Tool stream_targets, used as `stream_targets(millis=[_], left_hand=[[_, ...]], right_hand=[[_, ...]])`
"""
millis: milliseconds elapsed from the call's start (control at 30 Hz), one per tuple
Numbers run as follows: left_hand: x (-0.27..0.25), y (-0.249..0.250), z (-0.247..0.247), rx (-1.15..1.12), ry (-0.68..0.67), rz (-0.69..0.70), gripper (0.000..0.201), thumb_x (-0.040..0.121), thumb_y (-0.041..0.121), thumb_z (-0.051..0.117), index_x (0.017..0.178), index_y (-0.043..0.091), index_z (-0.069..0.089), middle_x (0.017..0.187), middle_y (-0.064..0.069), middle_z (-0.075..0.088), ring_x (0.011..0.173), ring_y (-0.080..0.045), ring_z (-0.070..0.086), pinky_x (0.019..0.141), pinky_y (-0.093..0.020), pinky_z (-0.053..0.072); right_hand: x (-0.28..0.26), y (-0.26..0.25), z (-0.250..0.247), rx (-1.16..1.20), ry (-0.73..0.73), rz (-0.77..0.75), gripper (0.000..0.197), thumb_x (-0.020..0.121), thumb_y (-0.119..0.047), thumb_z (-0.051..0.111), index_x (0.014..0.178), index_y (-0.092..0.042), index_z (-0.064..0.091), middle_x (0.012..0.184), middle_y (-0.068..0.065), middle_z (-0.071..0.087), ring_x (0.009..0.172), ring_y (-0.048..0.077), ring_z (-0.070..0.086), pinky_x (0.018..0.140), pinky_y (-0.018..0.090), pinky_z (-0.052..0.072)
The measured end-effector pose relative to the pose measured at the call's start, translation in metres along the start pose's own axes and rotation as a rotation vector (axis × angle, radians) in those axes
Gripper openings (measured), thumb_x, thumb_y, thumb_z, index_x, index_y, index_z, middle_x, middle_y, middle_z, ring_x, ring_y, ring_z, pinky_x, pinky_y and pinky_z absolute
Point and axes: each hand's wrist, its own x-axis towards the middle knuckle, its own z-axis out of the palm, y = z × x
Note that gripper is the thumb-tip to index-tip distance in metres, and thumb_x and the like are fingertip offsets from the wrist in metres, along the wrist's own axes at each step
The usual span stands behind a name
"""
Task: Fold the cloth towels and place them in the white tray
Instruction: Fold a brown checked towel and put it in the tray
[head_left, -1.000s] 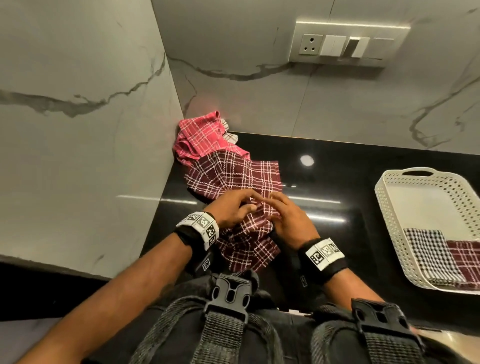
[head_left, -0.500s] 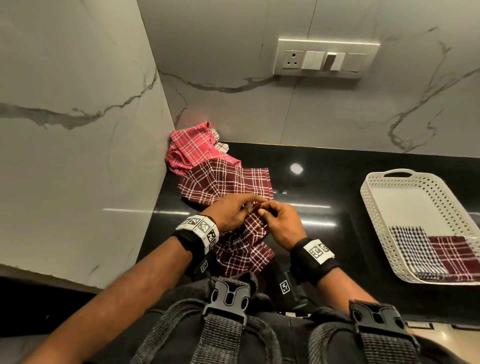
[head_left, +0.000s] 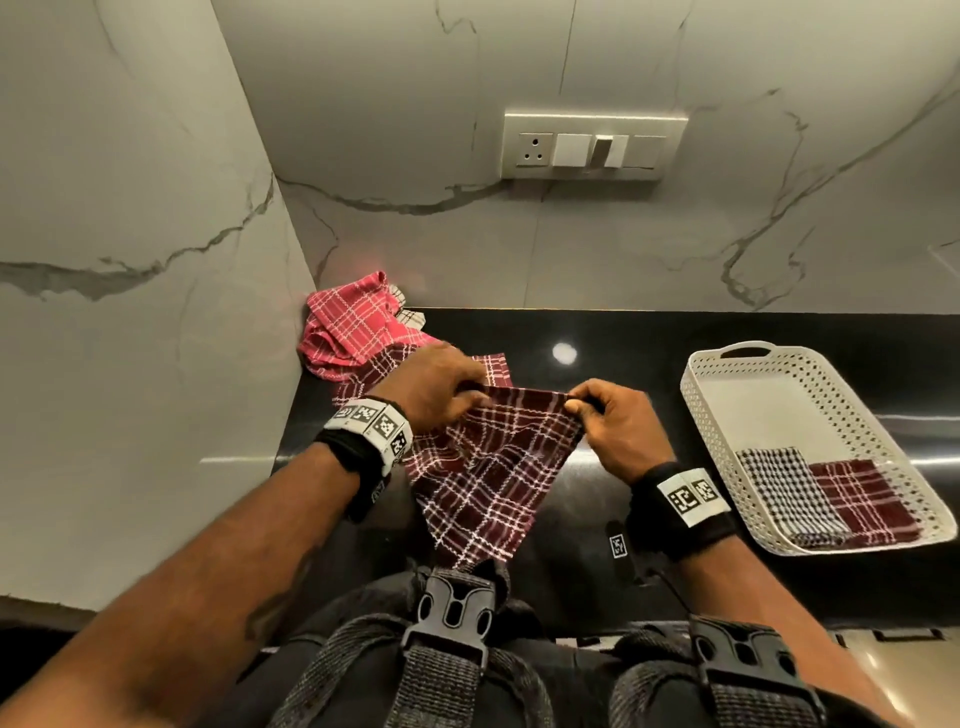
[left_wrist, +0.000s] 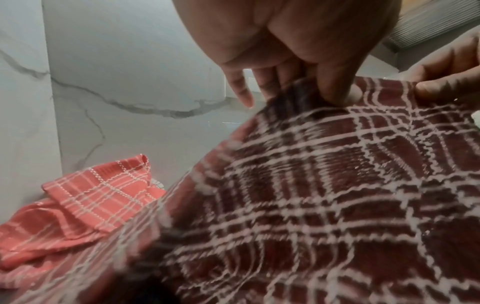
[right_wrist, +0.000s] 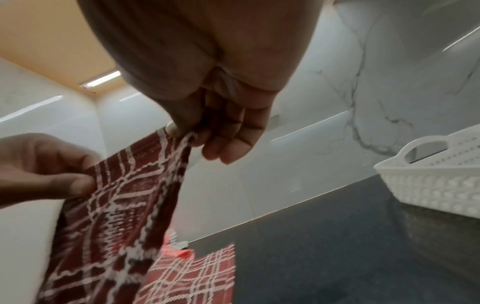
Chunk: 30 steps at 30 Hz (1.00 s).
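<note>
A maroon plaid towel (head_left: 498, 467) (left_wrist: 324, 195) (right_wrist: 124, 195) hangs in the air over the black counter, stretched along its top edge. My left hand (head_left: 475, 397) (left_wrist: 311, 86) pinches the left end of that edge. At the other end, my right hand (head_left: 576, 405) (right_wrist: 197, 131) pinches the right corner. The towel's lower point dangles towards my chest. The white perforated tray (head_left: 711, 426) (right_wrist: 428, 185) stands on the counter to the right. It holds a folded black-and-white checked towel (head_left: 779, 483) and a folded maroon towel (head_left: 857, 504).
A crumpled pink plaid towel (head_left: 353, 322) (left_wrist: 85, 195) lies in the back left corner, with another maroon plaid towel (head_left: 493, 366) (right_wrist: 192, 273) flat in front of it. Marble walls close off the left and back. A switch panel (head_left: 592, 145) sits on the back wall.
Both hands have lifted the maroon towel off the counter and moved apart along its top edge, so it now hangs stretched between them.
</note>
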Motion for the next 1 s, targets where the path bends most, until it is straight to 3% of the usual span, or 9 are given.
stream_targets(millis=[167,300,400,500,600,667,767,900,1000], left_hand=[[-0.007,-0.018,-0.005,-0.004,0.073,-0.063,0.011,0.094,0.020,0.063,0.099,0.020,0.072,0.088,-0.001,0.070,0.081,-0.021,0.062,0.079,-0.043,0.055],[-0.016,-0.035,-0.008,-0.061,0.115,-0.125,0.027,0.091,0.006,0.061,0.114,0.014,0.070,0.104,-0.008,0.072,0.094,-0.023,0.065,0.090,-0.040,0.054],[-0.023,-0.049,-0.016,-0.110,0.123,-0.161,0.031,0.087,0.006,0.066,0.117,0.011,0.069,0.105,-0.009,0.073,0.089,-0.022,0.064,0.088,-0.035,0.050],[-0.026,-0.064,-0.026,-0.087,0.086,-0.220,0.024,0.092,0.006,0.059,0.114,0.012,0.066,0.097,-0.011,0.071,0.082,-0.026,0.063,0.079,-0.035,0.048],[-0.016,-0.069,-0.037,-0.025,0.027,-0.342,0.012,0.099,0.012,0.051,0.111,0.015,0.050,0.083,0.002,0.058,0.073,-0.021,0.057,0.067,-0.031,0.041],[-0.002,-0.074,-0.048,0.042,0.038,-0.365,0.010,0.100,0.017,0.052,0.109,0.016,0.047,0.085,0.003,0.056,0.076,-0.021,0.057,0.070,-0.032,0.045],[0.020,-0.085,-0.079,0.203,0.067,-0.418,0.013,0.096,0.021,0.057,0.109,0.021,0.058,0.102,-0.011,0.067,0.088,-0.030,0.061,0.080,-0.038,0.050],[0.037,-0.069,-0.147,0.147,0.414,-0.436,0.022,0.089,0.007,0.056,0.105,0.013,0.070,0.100,-0.022,0.072,0.092,-0.040,0.068,0.082,-0.043,0.054],[0.030,-0.037,-0.201,0.049,0.806,-0.390,0.022,0.088,0.007,0.055,0.103,0.009,0.071,0.099,-0.019,0.074,0.094,-0.035,0.069,0.085,-0.035,0.053]], right_hand=[[-0.006,0.022,-0.039,-0.127,0.249,0.024,0.010,0.093,-0.011,0.064,0.091,-0.018,0.071,0.079,-0.007,0.068,0.074,0.001,0.063,0.068,0.020,0.053],[-0.013,0.038,-0.061,-0.183,0.457,0.080,0.010,0.094,-0.012,0.062,0.095,-0.017,0.070,0.086,-0.001,0.069,0.078,0.014,0.064,0.072,0.022,0.050],[-0.018,0.045,-0.073,-0.229,0.557,0.126,0.010,0.094,-0.010,0.062,0.097,-0.013,0.071,0.090,0.003,0.071,0.083,0.019,0.064,0.078,0.027,0.049],[-0.013,0.053,-0.078,-0.264,0.483,0.184,0.010,0.093,-0.011,0.063,0.096,-0.013,0.072,0.090,0.005,0.072,0.084,0.022,0.064,0.081,0.031,0.052],[0.011,0.056,-0.080,-0.348,0.229,0.252,0.010,0.092,-0.015,0.066,0.097,-0.015,0.074,0.091,0.005,0.072,0.086,0.023,0.065,0.085,0.036,0.053],[0.036,0.052,-0.084,-0.413,0.128,0.280,0.009,0.092,-0.015,0.066,0.095,-0.015,0.074,0.087,0.007,0.073,0.078,0.022,0.068,0.076,0.031,0.053],[0.077,0.031,-0.100,-0.327,0.112,0.310,0.013,0.094,-0.004,0.057,0.092,-0.007,0.070,0.069,0.012,0.069,0.052,0.021,0.069,0.052,0.030,0.057],[0.115,-0.026,-0.138,-0.342,0.420,0.036,0.020,0.087,-0.004,0.056,0.097,-0.006,0.074,0.091,0.020,0.074,0.086,0.035,0.071,0.075,0.036,0.055],[0.112,-0.075,-0.178,-0.178,0.633,-0.226,0.020,0.084,-0.008,0.060,0.098,-0.009,0.074,0.093,0.009,0.075,0.087,0.025,0.070,0.078,0.026,0.050]])
